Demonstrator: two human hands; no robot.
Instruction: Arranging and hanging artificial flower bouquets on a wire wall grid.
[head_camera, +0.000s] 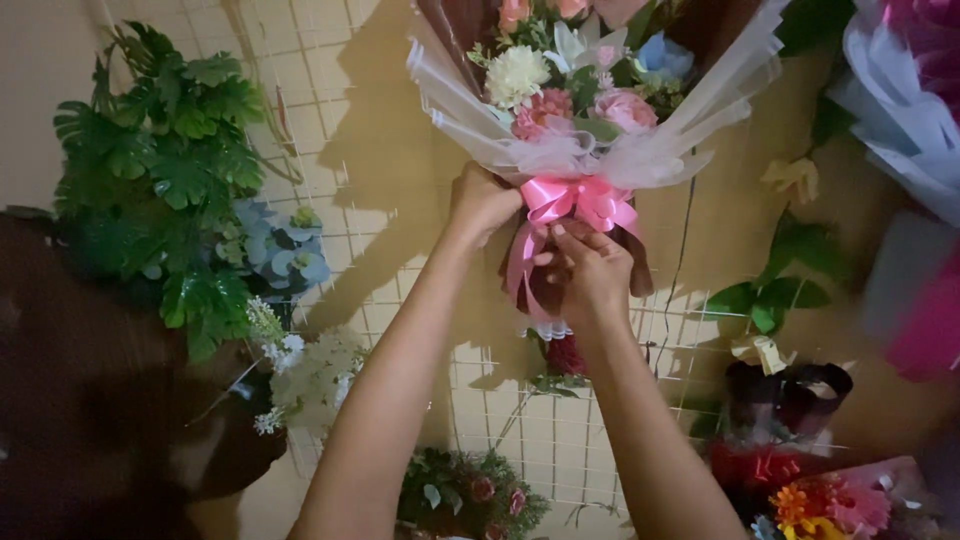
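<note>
Two bare forearms rise from the bottom edge. One bouquet (580, 110) in pale sheer wrap hangs against a wire grid (340, 130), just above both hands. The left hand (482, 203) clasps its neck beside the one pink ribbon bow (578, 200); the right hand (590, 272), directly under the bow, pinches a ribbon tail

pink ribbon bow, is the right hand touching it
Touching. The head view shows the right hand's fingertips pressed on the pink ribbon bow below its knot.
</note>
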